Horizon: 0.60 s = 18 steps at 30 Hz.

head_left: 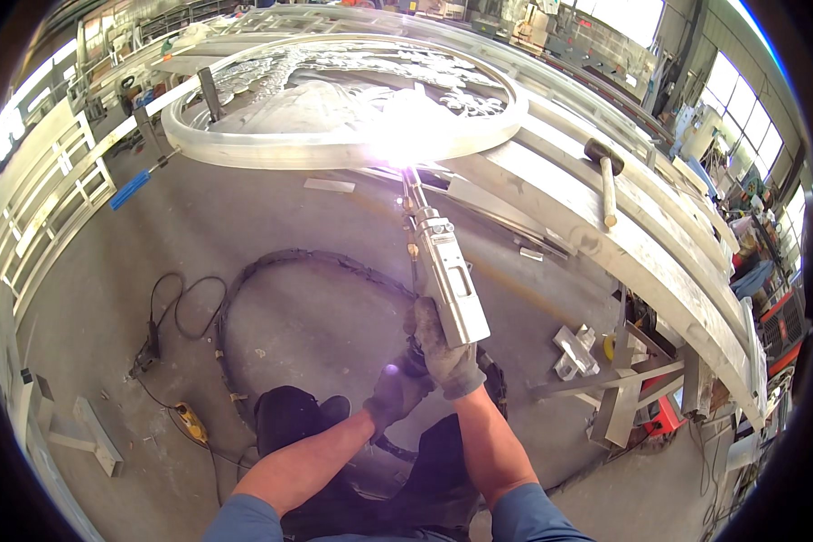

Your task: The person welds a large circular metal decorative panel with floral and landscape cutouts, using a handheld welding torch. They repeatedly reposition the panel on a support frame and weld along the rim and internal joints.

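Observation:
My right hand [448, 354], in a grey work glove, is wrapped round the grip of a silver welding gun [455, 287]. The gun points away from me, its nozzle reaching the near rim of a large round metal frame [271, 152]. Intense white-violet glare covers the contact spot and hides the joint there. Inside the frame lies ornamental metalwork [312, 107] with mountain and tree shapes. Close below the gun, my gloved left hand [397, 394] is closed round the gun's dark cable [285, 256], which loops across the floor; its fingers are partly hidden.
A black-headed mallet [609, 185] rests on long pale metal beams [596, 237] at right. Metal offcuts [576, 352] lie below them. A blue-handled tool [132, 190] sticks out near the frame's left side. On the floor at left lies a yellow power tool [191, 423] with cords.

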### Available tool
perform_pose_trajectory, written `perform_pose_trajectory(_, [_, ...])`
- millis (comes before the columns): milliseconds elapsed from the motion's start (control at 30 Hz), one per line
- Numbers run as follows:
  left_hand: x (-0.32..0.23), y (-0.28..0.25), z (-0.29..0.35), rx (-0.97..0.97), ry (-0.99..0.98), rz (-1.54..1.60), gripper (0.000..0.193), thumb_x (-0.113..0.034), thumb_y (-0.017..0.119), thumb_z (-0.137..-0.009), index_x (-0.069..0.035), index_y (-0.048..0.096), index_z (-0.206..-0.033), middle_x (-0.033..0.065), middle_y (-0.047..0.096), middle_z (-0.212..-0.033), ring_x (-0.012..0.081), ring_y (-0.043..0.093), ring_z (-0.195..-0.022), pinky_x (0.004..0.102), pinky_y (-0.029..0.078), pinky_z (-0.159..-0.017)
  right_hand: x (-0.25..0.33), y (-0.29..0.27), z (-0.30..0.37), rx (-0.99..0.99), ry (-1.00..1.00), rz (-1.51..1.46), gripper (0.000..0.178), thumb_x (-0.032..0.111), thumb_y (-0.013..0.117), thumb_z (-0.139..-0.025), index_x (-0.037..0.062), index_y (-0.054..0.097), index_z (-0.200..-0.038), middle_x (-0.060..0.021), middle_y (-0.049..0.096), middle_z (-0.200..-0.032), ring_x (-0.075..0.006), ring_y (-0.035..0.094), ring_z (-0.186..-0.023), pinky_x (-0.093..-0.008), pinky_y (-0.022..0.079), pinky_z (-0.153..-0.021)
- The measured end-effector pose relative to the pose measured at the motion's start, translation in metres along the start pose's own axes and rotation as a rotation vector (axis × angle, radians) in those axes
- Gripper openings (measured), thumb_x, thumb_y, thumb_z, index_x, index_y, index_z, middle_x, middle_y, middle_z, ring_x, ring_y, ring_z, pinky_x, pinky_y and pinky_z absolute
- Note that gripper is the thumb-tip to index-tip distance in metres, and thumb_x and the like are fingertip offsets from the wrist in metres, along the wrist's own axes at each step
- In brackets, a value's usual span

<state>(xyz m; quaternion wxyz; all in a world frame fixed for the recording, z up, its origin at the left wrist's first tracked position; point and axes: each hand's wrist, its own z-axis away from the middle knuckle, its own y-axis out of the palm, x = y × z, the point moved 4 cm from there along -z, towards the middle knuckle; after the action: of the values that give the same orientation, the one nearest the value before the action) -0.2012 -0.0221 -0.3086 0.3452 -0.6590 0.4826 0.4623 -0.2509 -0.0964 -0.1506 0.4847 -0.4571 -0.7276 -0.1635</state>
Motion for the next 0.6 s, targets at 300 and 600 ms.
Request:
perform_pose_trajectory(300, [-0.024,0.008,-0.001,-0.094,-0.480,0.845,0.028,0.000,0.051,-0.091,-0.005,0.061,-0.118,0.0037,0.065,-0.098,0.0106,0.057,-0.077,0.0265,0.046,-0.064,-0.015,-0.003,0.006,0.020,0.013,0.001,0.013,0.008,0.066,-0.091,-0.0014,0.066,-0.100,-0.0105,0.064,-0.072,-0.0238,0.062,-0.059,-0.0361,0.049,-0.053])
perform_pose_trajectory(600, [-0.048,0.005,0.005,-0.135,-0.701,1.024,0.023,0.005,0.062,-0.085,-0.007,0.062,-0.104,-0.0003,0.063,-0.086,0.0057,0.055,-0.071,0.0253,0.045,-0.058,-0.017,-0.001,0.009,0.012,0.129,-0.144,0.015,0.010,0.067,-0.091,0.0004,0.068,-0.103,-0.0090,0.066,-0.072,-0.0211,0.063,-0.060,-0.0347,0.051,-0.055])
